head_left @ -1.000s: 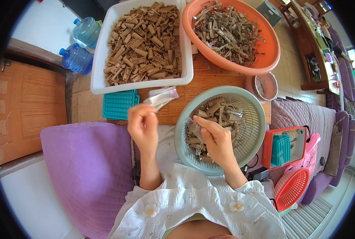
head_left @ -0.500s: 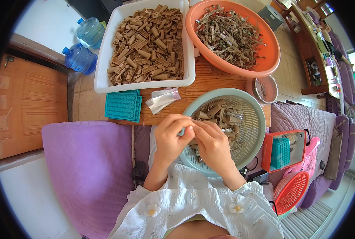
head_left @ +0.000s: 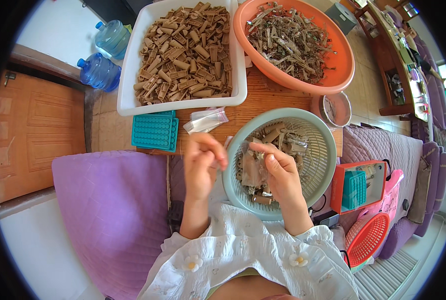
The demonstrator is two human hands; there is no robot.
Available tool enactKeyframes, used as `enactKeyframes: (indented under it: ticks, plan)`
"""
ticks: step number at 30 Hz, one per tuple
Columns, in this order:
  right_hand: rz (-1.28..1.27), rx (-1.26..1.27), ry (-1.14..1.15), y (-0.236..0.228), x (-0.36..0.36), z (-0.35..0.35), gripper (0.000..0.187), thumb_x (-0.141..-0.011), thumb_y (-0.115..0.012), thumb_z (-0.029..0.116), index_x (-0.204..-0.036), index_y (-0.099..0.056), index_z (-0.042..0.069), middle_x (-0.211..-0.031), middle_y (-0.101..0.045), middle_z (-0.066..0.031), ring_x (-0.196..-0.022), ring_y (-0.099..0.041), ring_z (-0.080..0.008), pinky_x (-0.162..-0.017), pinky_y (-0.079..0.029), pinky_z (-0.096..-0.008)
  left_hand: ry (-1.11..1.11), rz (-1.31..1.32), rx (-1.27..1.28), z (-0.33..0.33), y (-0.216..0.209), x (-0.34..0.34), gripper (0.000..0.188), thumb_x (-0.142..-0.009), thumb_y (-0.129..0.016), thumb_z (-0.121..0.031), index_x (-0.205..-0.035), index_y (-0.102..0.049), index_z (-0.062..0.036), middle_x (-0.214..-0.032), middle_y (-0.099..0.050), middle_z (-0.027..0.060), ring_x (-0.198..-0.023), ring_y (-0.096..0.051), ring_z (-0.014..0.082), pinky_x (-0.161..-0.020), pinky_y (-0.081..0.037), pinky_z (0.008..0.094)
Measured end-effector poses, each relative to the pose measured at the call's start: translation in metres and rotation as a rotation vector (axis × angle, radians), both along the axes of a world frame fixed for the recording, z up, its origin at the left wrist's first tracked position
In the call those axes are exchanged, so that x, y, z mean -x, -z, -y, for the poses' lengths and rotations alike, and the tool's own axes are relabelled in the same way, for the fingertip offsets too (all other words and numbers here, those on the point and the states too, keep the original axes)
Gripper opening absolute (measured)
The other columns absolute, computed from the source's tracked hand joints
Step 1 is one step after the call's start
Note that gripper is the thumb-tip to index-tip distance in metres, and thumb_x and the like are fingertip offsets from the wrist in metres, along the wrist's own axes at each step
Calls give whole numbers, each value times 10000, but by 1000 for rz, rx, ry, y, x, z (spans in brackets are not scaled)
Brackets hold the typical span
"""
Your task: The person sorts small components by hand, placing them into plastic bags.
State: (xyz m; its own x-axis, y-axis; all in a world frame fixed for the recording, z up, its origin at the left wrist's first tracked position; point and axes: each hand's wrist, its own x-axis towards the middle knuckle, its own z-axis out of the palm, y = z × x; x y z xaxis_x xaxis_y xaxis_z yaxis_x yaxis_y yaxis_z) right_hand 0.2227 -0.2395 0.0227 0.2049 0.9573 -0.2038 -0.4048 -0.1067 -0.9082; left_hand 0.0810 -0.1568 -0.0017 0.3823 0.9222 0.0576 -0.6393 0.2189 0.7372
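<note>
A small clear plastic bag [head_left: 253, 169] hangs from the fingers of my right hand [head_left: 286, 177], its thumb and index finger pinched at the bag's upper edge. Left of it, my left hand [head_left: 202, 167] is raised with its fingers bent and apart; the fingertips are slightly blurred and nothing shows in them. Below both hands, a grey-green plastic colander [head_left: 321, 186] sits partly on the table's near edge. Brown half-round plastic pieces [head_left: 273, 135] and clear packets with small metal parts [head_left: 295, 145] lie inside it, partly hidden by my right hand and the bag.
Across the wooden table [head_left: 268, 106] stand a white tray [head_left: 183, 106] of brown pieces and an orange basin [head_left: 344, 65] of packets. Teal ridged trays [head_left: 154, 131] and clear bags [head_left: 205, 120] lie nearer. A red box [head_left: 336, 192] and red basket [head_left: 353, 240] stand at right.
My hands were together at the fingertips and have come apart. The left moved left; the right moved slightly right, and the clear bag now shows hanging from it.
</note>
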Motion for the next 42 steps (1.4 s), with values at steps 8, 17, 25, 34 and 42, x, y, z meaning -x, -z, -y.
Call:
enactKeyframes:
  ticks: [8,17,25,34,42]
  plan:
    - [-45,4,-2,-6,0,-2,292,-895,-426,151,-1117,-526,-11,-963,-536,-15,-833,-463,-57,-764,-366,-200,109,-590,-245,8,-7,-21,131,-757,-562,-127,-775,-523,-2,-670,-514,32,-612,-484,98,-565,-393,224]
    - [-416,-41,149,0,7,0,242,-880,-433,147,-1046,-521,-6,-963,-574,-77,-845,-554,-132,-727,-445,-244,-52,-771,-368,11,-6,-22,7,-692,-543,-5,-691,-541,-12,-586,-488,57,-531,-486,144,-478,-379,247]
    - [-879,-281,92,13,12,0,296,-846,-372,216,-610,-410,41,-576,-426,-71,-519,-398,-189,-465,-353,-327,-644,-758,-1381,10,9,-18,152,-626,-627,-34,-751,-553,-79,-740,-482,15,-620,-499,183,-477,-437,286]
    - [255,-408,102,15,-15,7,449,-801,-400,349,-494,-358,24,-488,-371,-63,-466,-330,-186,-454,-247,-304,-60,-670,-856,11,12,-25,153,-750,-606,-169,-780,-547,-31,-707,-496,75,-620,-503,220,-536,-420,297]
    - [126,-171,458,32,-51,34,431,-848,-435,350,-536,-398,55,-515,-356,-11,-483,-315,-128,-549,-335,-255,185,-785,-724,16,17,-27,121,-751,-620,-147,-768,-569,-39,-684,-521,85,-573,-521,204,-520,-418,292]
